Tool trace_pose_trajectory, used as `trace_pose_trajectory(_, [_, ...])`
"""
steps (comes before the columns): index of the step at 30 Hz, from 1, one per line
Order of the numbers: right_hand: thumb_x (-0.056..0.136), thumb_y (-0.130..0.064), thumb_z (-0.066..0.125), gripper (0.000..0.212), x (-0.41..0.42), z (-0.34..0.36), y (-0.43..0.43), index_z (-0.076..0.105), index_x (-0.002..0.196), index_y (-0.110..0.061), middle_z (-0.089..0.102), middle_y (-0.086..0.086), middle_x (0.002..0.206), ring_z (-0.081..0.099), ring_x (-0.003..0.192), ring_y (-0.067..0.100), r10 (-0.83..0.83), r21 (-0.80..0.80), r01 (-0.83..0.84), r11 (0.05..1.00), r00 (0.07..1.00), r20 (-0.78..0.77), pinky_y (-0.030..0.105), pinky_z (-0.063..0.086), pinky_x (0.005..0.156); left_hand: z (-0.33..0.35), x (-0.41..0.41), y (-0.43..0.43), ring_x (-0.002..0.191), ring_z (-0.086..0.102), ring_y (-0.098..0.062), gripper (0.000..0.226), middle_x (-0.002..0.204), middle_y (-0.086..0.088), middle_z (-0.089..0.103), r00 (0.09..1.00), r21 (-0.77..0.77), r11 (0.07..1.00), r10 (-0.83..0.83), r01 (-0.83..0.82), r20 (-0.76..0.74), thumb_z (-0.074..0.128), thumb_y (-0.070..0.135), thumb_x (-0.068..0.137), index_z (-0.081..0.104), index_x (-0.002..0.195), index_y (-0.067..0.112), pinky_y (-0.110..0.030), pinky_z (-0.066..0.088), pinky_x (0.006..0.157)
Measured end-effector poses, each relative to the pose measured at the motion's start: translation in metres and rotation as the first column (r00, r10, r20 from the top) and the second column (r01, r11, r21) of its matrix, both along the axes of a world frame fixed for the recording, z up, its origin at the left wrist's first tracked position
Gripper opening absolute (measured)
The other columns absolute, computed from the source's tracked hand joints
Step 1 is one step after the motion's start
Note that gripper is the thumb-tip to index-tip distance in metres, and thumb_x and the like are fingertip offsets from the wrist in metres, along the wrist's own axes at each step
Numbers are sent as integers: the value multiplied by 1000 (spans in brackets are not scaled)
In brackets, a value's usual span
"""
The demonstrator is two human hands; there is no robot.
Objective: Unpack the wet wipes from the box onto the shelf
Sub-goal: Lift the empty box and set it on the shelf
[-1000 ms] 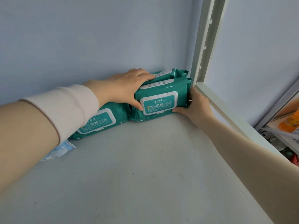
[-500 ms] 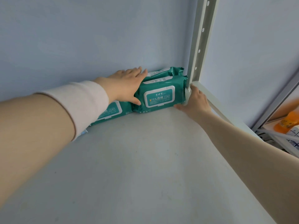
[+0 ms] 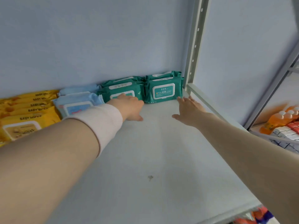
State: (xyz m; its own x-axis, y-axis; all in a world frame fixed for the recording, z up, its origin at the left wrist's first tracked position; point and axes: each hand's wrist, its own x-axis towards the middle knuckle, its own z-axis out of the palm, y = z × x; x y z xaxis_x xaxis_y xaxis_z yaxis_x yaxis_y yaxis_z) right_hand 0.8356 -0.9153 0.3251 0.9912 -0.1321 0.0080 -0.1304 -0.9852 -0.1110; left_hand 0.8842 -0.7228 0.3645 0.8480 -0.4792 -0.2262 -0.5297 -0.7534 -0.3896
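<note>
- Left hand (image 3: pixel 131 106): fingers straight and close together, tips against the front of green wet-wipe pack (image 3: pixel 123 92).
- Right hand (image 3: pixel 190 109): fingers straight, spread, holding nothing.
- Second green pack (image 3: pixel 163 91) just before the right fingertips, standing on shelf (image 3: pixel 145 159); contact unclear.

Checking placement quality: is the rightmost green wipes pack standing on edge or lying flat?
Standing on edge: the rightmost green wipes pack shows its flip-lid face forward, bottom edge resting on the shelf.
</note>
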Motion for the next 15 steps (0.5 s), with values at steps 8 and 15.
trace_pose_trajectory(8, [91, -46, 49, 62, -120, 14, 44, 33, 140, -11, 47, 10, 136, 39, 130, 28, -102, -82, 90, 993, 983, -153, 39, 37, 101, -3, -94, 33, 118, 51, -30, 57, 131, -6, 53, 990, 42, 990, -136, 137, -37, 45, 53, 90, 42, 136, 19, -39, 43, 94])
trace_pose_trajectory(15, [91, -48, 47, 61, -232, 7, 75, 34, 140, -14, 48, 7, 135, 46, 123, 26, -127, -154, 91, 984, 962, -242, 38, 43, 96, -4, -173, 83, 123, 47, -28, 54, 136, -6, 49, 983, 154, 971, -175, 182, -60, 44, 49, 92, 40, 137, 20, -37, 39, 101])
